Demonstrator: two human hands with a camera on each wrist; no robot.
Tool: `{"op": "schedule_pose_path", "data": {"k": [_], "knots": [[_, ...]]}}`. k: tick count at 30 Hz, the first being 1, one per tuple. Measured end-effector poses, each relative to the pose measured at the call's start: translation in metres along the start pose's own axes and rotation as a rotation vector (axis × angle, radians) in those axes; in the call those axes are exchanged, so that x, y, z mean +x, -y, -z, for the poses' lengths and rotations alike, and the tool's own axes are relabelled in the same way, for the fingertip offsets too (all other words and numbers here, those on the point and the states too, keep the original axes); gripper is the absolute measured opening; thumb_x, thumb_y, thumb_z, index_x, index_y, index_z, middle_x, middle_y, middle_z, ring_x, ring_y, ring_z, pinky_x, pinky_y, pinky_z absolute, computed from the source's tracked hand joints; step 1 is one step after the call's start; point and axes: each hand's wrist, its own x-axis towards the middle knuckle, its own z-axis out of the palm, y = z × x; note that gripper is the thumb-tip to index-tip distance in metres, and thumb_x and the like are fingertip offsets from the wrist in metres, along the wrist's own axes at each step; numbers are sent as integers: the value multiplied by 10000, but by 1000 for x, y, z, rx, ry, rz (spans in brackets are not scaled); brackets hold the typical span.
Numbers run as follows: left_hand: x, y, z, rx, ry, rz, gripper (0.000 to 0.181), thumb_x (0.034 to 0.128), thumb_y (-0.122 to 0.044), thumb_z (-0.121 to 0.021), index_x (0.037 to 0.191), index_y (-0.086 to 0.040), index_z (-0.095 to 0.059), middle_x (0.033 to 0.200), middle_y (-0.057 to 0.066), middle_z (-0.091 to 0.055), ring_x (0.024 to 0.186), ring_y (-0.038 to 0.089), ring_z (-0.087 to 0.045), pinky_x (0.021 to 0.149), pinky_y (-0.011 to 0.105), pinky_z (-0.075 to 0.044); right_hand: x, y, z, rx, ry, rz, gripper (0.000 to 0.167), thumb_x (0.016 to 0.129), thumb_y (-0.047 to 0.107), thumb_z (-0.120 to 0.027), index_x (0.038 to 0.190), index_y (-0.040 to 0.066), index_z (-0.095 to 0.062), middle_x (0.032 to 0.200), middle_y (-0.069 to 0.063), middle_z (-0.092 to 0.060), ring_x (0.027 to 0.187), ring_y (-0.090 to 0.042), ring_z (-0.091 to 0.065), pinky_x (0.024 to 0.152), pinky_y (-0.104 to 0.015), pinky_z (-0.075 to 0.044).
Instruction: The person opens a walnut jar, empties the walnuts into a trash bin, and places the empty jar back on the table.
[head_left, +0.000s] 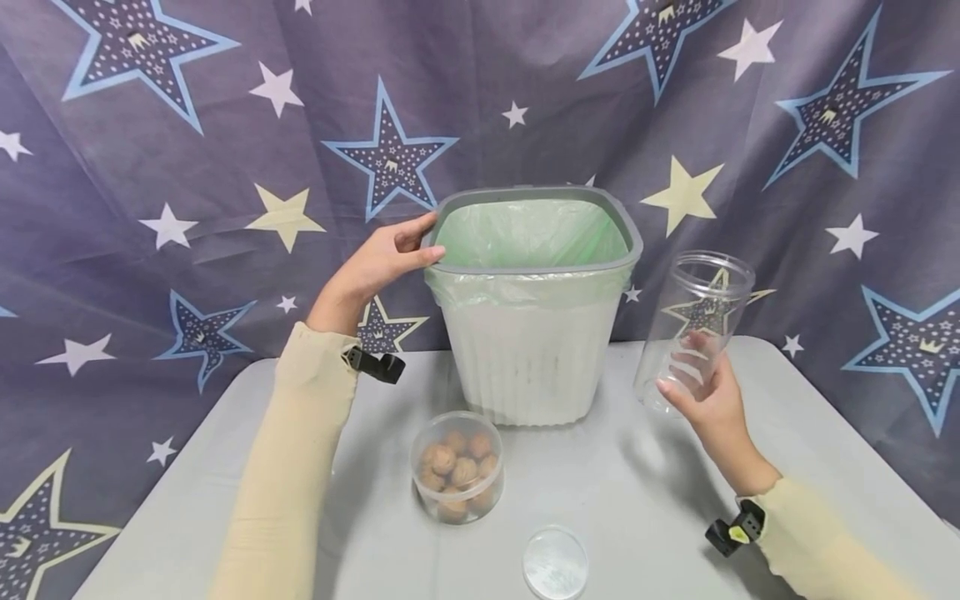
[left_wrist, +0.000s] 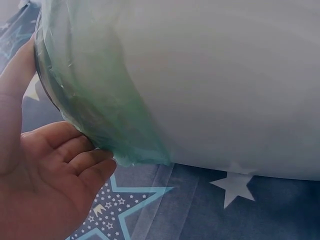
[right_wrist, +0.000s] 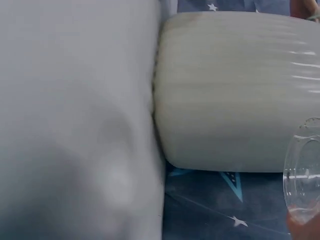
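A white ribbed trash can (head_left: 528,350) stands on the table, lined with a thin green plastic bag (head_left: 525,229) folded over its grey rim. My left hand (head_left: 386,260) holds the rim at its left side, thumb over the edge; in the left wrist view, the fingers (left_wrist: 87,155) touch the bag from outside. To the right of the can, my right hand (head_left: 712,404) grips a tall clear plastic jar (head_left: 701,308) low down. The jar is lidless, slightly tilted, and looks empty. Its base shows at the right wrist view's edge.
In front of the can sits a round clear tub (head_left: 457,468) of walnuts, without a lid. A round clear lid (head_left: 555,562) lies nearer the table's front. Behind the grey-white table (head_left: 375,533) hangs a dark curtain (head_left: 480,50) with stars.
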Motion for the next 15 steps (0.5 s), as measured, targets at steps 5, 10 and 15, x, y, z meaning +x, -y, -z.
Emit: {"op": "schedule_pose_path", "data": {"k": [5, 10, 15], "knots": [[-1, 2, -1, -8, -13, 10, 673, 897, -142, -610, 1462, -1, -274, 1538, 122, -245, 1409, 218, -237, 1141, 362, -224, -12, -6, -5, -9, 54, -19, 749, 710, -253, -581, 1383, -58, -316, 1242, -40, -423, 1096, -170, -477, 939, -165, -435], [0, 4, -2, -31, -5, -16, 675, 893, -142, -616, 1459, 4, -279, 1531, 138, -257, 1405, 232, -247, 1140, 378, -226, -25, -13, -8, -4, 106, -29, 742, 695, -253, -585, 1366, -80, -321, 1230, -69, -436, 1074, -143, -501, 925, -146, -434], [-1, 4, -3, -29, -15, -21, 663, 895, -141, -611, 1457, -2, -290, 1527, 135, -269, 1403, 230, -254, 1137, 380, -234, -34, -21, -14, 37, 151, 14, 741, 655, -275, -583, 1335, -146, -319, 1208, -80, -473, 1050, -118, -531, 912, -158, -451]]}}
